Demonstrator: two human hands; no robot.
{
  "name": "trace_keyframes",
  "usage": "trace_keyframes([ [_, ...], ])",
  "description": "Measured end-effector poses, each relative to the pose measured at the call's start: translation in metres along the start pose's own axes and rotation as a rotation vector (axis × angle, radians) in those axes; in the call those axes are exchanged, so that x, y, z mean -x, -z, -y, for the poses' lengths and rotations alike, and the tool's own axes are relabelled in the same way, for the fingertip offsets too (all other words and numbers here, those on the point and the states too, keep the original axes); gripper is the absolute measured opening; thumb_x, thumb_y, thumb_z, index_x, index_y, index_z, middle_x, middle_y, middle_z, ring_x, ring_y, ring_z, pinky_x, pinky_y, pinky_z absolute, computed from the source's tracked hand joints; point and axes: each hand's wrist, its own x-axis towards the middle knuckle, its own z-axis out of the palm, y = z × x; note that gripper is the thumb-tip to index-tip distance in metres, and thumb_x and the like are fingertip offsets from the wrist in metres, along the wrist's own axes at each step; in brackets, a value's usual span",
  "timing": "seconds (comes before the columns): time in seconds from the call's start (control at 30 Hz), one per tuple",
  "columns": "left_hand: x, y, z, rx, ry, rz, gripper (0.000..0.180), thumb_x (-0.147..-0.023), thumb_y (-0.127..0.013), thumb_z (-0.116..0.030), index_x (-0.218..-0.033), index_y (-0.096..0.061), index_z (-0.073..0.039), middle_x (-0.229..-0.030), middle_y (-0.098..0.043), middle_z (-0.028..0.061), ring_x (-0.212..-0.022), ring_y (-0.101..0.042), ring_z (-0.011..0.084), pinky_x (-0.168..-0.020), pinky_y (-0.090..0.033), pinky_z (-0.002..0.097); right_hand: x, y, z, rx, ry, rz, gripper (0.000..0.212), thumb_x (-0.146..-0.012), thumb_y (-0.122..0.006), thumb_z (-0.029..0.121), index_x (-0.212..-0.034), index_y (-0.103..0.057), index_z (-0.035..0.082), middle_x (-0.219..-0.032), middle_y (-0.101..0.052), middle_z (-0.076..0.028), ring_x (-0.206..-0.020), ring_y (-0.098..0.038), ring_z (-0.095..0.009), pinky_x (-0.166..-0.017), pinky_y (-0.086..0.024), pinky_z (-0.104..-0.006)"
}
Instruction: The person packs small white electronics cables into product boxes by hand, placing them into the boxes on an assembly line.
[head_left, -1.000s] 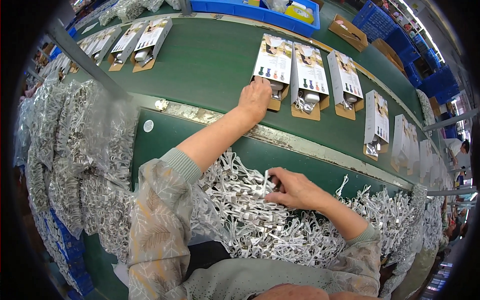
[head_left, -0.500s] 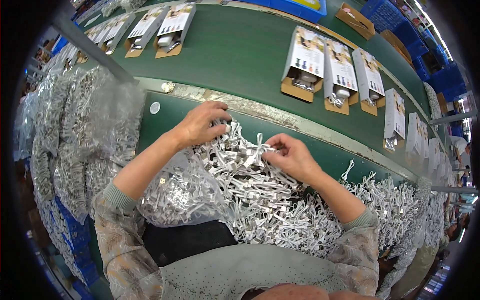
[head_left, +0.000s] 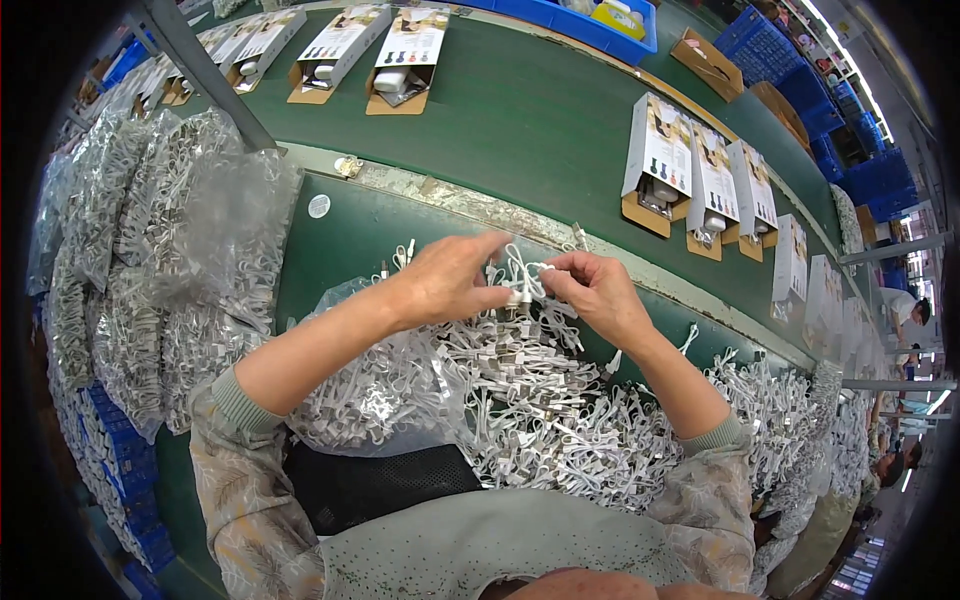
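Observation:
My right hand (head_left: 600,293) pinches a bundled white USB cable (head_left: 520,262) between thumb and fingertips, its loop standing up. Close on the left, my left hand (head_left: 447,282) is open, thumb and fingers apart and pointing at that cable; whether they touch it I cannot tell. Under both hands spreads a heap of bundled white cables (head_left: 560,430) with metal plugs. A clear plastic bag (head_left: 385,390) full of similar cables lies below my left forearm.
Beyond the worn ledge (head_left: 450,198), open white boxes (head_left: 660,150) stand on a green conveyor belt (head_left: 520,110). Bagged cables (head_left: 150,240) are stacked at the left beside a metal post (head_left: 205,70). A blue bin (head_left: 570,22) sits at the far side. More cables (head_left: 780,410) lie at the right.
My left hand has moved right, toward the right hand. The right hand, still pinching a cable, has shifted slightly right. The boxes on the belt have travelled to the right.

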Motion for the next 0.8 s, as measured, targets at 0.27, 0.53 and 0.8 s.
trace_keyframes([
  [0.27, -0.042, -0.01, 0.019, 0.347, 0.244, 0.008, 0.022, -0.079, -0.061, -0.011, -0.091, -0.065, 0.007, -0.071, -0.066, 0.0112, -0.06, -0.063, 0.014, -0.059, -0.051, 0.0292, -0.023, 0.027, -0.03, -0.257, -0.109, 0.173, 0.02, -0.091, -0.058, 0.011, -0.104, -0.062, -0.004, -0.088, -0.066, -0.006, -0.078, -0.062, -0.008, -0.073, -0.052, -0.0215],
  [0.53, -0.086, 0.002, 0.058, 0.498, 0.298, -0.036, 0.015, -0.083, -0.064, -0.012, -0.087, -0.064, 0.003, -0.075, -0.065, 0.0045, -0.063, -0.061, 0.0093, -0.058, -0.049, 0.023, -0.067, 0.055, -0.046, -0.041, -0.008, 0.039, 0.022, -0.089, -0.061, 0.018, -0.101, -0.063, -0.001, -0.087, -0.065, -0.004, -0.075, -0.058, -0.007, -0.067, -0.048, -0.0216],
  [0.8, -0.098, -0.006, 0.054, 0.771, 0.32, -0.03, 0.015, -0.085, -0.062, -0.014, -0.084, -0.061, 0.0, -0.073, -0.065, 0.0062, -0.067, -0.063, 0.0102, -0.06, -0.049, 0.0209, -0.103, 0.011, -0.03, -0.162, -0.019, 0.097, 0.031, -0.083, -0.065, 0.027, -0.098, -0.064, 0.0, -0.072, -0.06, -0.001, -0.061, -0.051, -0.008, -0.057, -0.042, -0.0244],
])
